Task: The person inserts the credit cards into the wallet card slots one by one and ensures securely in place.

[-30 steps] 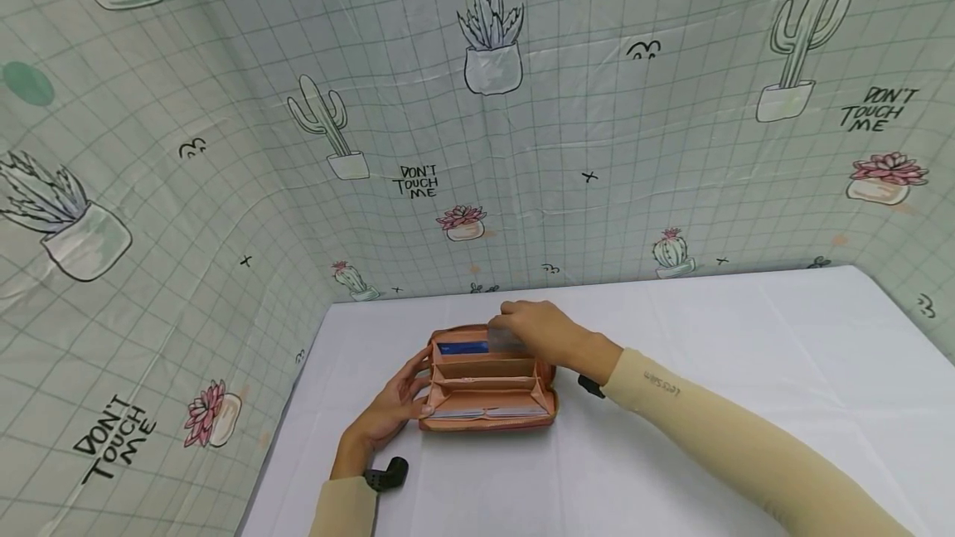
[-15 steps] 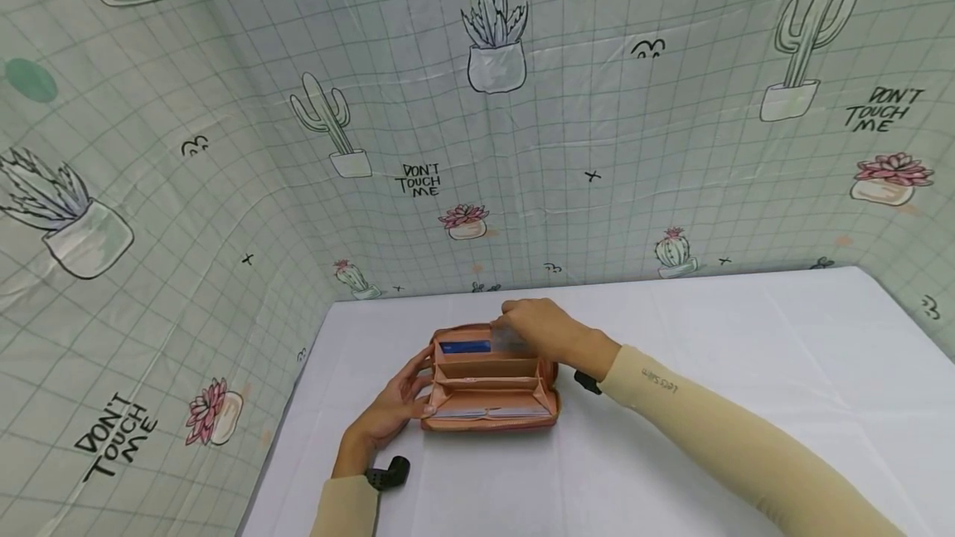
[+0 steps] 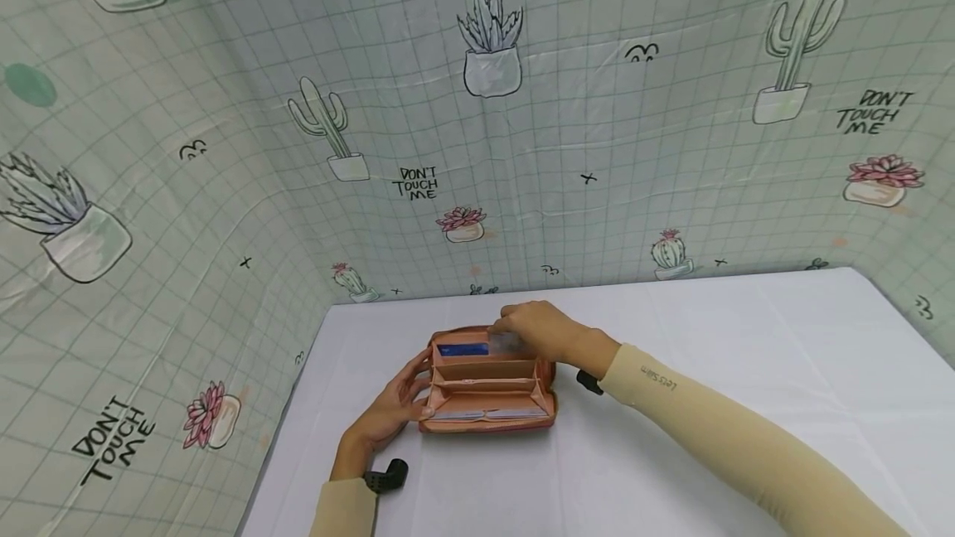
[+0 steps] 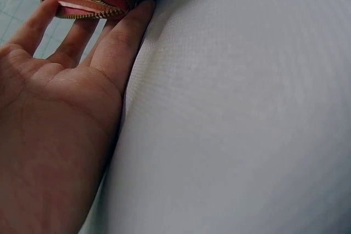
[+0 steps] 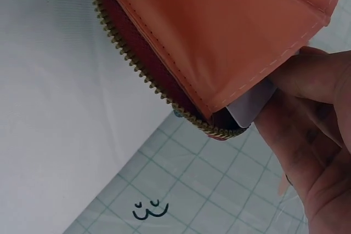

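Observation:
An orange zip-around wallet (image 3: 488,400) lies unzipped and spread on the table, its compartments facing up. My left hand (image 3: 388,413) holds its left end, with thumb and fingers spread along the zipped edge (image 4: 90,12). At the wallet's far right, my right hand (image 3: 545,330) pinches a greyish card (image 3: 507,344) between thumb and fingers. The right wrist view has this card (image 5: 249,105) partly behind the orange lining, one corner showing. A blue card (image 3: 462,350) sits in the slot to its left. Whitish cards (image 3: 515,414) show along the front pocket.
A white cloth covers the table (image 3: 671,421). Behind and to the left hangs a grid-patterned curtain (image 3: 582,123) with cactus prints. Each wrist carries a black strap device (image 3: 388,476).
The view shifts slightly. Both hands stay almost in place on the wallet, and the greyish card remains at the far right slot with little visible movement.

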### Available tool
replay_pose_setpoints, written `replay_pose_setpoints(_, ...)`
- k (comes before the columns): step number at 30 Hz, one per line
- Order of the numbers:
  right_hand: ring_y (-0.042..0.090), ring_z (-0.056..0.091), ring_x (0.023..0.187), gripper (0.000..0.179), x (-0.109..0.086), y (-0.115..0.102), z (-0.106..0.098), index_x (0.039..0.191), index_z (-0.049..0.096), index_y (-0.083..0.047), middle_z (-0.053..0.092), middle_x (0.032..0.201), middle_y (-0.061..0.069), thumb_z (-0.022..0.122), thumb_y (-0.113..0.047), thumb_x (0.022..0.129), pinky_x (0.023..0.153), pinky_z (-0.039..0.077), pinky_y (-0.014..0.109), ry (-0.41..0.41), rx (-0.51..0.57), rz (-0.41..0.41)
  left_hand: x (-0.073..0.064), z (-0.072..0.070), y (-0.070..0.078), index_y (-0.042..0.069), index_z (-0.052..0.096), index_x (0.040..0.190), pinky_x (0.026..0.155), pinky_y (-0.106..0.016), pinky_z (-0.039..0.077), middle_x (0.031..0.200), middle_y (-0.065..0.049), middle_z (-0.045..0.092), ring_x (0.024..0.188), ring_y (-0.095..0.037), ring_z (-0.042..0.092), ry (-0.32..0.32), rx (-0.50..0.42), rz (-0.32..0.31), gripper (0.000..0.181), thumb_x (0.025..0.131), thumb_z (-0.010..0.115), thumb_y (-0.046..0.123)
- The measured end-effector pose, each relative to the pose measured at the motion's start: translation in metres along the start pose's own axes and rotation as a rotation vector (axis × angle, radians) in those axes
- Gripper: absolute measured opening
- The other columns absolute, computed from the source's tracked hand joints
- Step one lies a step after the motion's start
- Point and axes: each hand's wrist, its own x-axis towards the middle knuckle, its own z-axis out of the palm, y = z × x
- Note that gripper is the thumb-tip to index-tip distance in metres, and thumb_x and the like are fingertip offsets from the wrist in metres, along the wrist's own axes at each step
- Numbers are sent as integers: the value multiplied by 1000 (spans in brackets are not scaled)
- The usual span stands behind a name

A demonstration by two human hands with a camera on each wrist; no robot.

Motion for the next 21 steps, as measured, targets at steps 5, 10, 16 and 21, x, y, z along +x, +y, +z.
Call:
replay_pose_setpoints(5, 23, 75, 101, 30, -3, 1, 3, 117, 78, -8, 76, 108, 5, 77, 7, 91, 85, 61, 37, 26, 9, 25, 0, 1, 0, 7, 12, 170, 108, -30, 48, 162, -19, 29, 135, -11, 49, -7, -12, 3, 101, 94, 79, 12)
replay_pose_setpoints(10, 22, 75, 98, 29, -5, 1, 5, 116, 78, -8, 74, 106, 5, 77, 7, 91, 82, 61, 36, 32, 4, 34, 0, 1, 1, 7, 12, 170, 108, -30, 47, 164, -24, 24, 135, -10, 50, -10, -23, -4, 103, 93, 79, 12)
replay_pose_setpoints(16, 20, 74, 93, 29, -5, 0, 7, 113, 81, -9, 70, 101, 4, 79, 7, 89, 79, 61, 33, 38, 7, 11, -1, 0, 2, 6, 13, 170, 109, -29, 48, 161, -12, 32, 135, -8, 50, -7, -27, -11, 102, 93, 80, 10)
replay_pose_setpoints(21, 20, 73, 89, 23, -5, -2, 10, 113, 82, -9, 66, 97, 4, 81, -1, 90, 77, 60, 31, -10, 0, -7, 0, 0, 2, 7, 11, 170, 108, -29, 47, 161, -15, 31, 135, -9, 49, -8, -8, -16, 103, 93, 79, 11)
